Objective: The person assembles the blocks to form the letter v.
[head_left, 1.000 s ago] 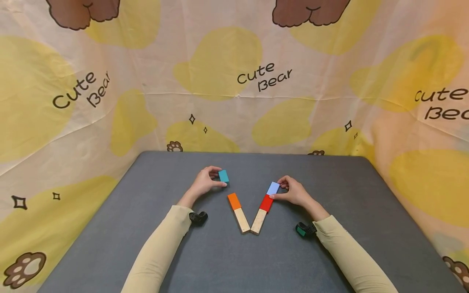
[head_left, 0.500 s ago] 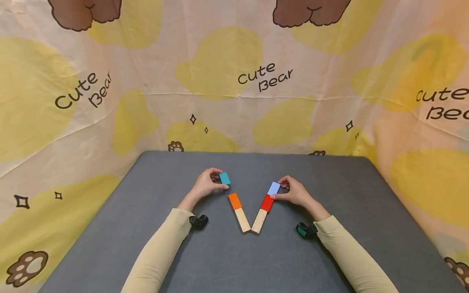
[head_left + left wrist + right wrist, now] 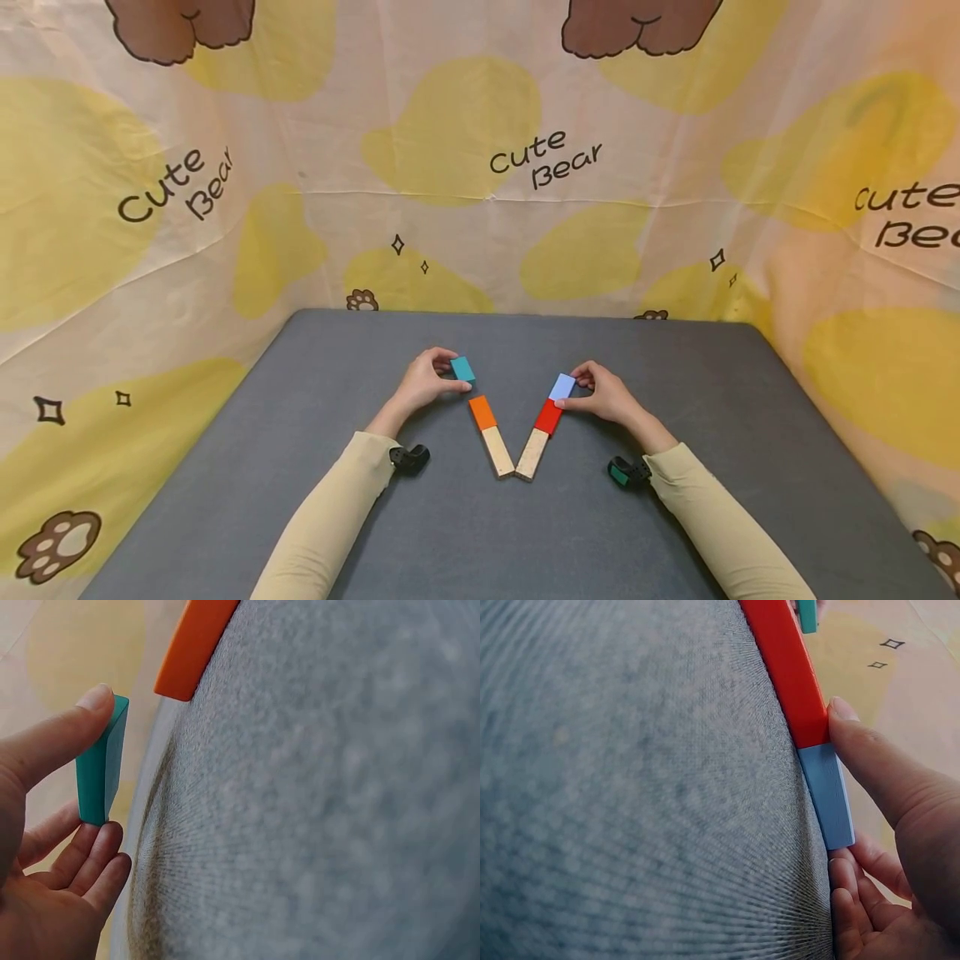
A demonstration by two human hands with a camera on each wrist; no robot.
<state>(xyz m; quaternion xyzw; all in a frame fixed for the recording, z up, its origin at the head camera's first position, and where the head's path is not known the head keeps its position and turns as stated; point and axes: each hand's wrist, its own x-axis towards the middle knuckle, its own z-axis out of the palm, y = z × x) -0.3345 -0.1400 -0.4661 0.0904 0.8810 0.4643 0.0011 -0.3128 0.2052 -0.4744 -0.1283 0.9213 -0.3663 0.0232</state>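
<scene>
Between thumb and fingertips my left hand (image 3: 423, 382) pinches a teal block (image 3: 462, 369) by its two ends. The left wrist view shows this teal block (image 3: 94, 776) above the cloth, with a gap to the orange block (image 3: 196, 649). That orange block (image 3: 482, 412) lies end to end with a plain wooden block (image 3: 498, 452). My right hand (image 3: 609, 397) holds a light blue block (image 3: 562, 387), fingers at its far end and thumb by its joint with a red block (image 3: 548, 417). Below the red one lies a second plain wooden block (image 3: 532, 455); both rows form a V.
The grey table (image 3: 675, 533) carries the blocks. A printed curtain (image 3: 450, 150) hangs behind it and along both sides. Each wrist wears a black band, the left one (image 3: 409, 459) and the right one (image 3: 628, 472).
My left hand has brought the teal block slightly toward me and to the right, closer to the orange block's far end. The right hand and the laid blocks stay in place.
</scene>
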